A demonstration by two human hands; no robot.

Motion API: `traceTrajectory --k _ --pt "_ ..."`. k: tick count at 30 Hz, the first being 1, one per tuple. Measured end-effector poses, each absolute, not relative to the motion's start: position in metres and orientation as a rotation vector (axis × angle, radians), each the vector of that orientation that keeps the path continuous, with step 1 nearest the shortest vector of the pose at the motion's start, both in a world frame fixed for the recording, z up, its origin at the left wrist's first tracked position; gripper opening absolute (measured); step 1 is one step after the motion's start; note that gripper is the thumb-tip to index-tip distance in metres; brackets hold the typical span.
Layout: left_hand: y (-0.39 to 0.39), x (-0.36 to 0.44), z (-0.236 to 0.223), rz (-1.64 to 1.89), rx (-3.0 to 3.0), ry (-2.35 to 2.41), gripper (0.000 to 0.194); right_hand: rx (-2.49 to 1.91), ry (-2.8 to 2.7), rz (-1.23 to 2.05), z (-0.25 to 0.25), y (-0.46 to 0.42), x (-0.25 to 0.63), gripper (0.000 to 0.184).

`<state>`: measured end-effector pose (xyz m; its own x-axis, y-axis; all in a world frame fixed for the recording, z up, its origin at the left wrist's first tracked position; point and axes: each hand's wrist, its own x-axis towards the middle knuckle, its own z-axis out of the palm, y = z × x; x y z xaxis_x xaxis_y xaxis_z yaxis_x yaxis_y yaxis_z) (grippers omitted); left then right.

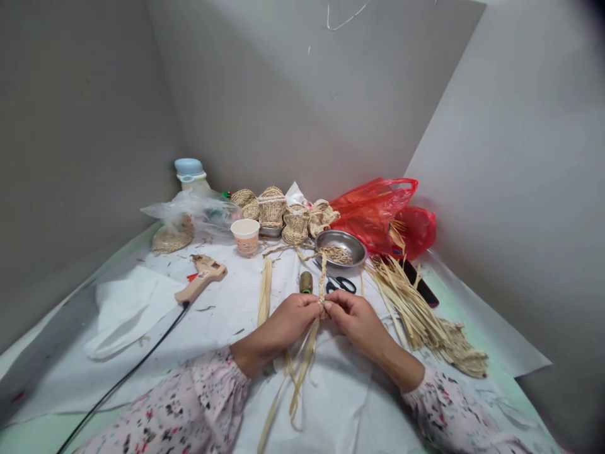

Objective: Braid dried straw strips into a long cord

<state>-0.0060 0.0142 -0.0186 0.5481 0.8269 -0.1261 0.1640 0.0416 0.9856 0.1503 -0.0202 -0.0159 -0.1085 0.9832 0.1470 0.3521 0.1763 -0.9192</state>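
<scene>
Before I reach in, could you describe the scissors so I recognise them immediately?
Over the white sheet, the right hand pinches a pale braid. Just beyond that hand, before the metal bowl, lie the scissors; black looped handles distinguish them from pale strips nearby.

The pale pink left sleeve [189,403] at seven o'clock and right sleeve [454,410] at five carry red and black flecks and end in gathered cuffs [237,369].

Braid [323,271] – straw-yellow; sleeves [203,394] – pink, speckled.
</scene>
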Motion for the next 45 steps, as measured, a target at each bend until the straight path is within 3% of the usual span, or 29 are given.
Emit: traceTrajectory --k 26,36,45 --pt "-0.002 -0.004 -0.001 0.731 2.169 1.288 0.022 -1.490 -1.603 0.664 -0.022 -0.022 0.146 0.012" --pt "-0.019 0.005 -0.003 0.545 2.367 1.360 0.025 -1.445 -1.453 0.749 -0.027 -0.022 0.146 0.014" --pt "-0.029 0.011 0.011 0.113 2.538 1.357 0.025 -1.332 -1.223 1.037 -0.021 -0.022 0.141 0.017"
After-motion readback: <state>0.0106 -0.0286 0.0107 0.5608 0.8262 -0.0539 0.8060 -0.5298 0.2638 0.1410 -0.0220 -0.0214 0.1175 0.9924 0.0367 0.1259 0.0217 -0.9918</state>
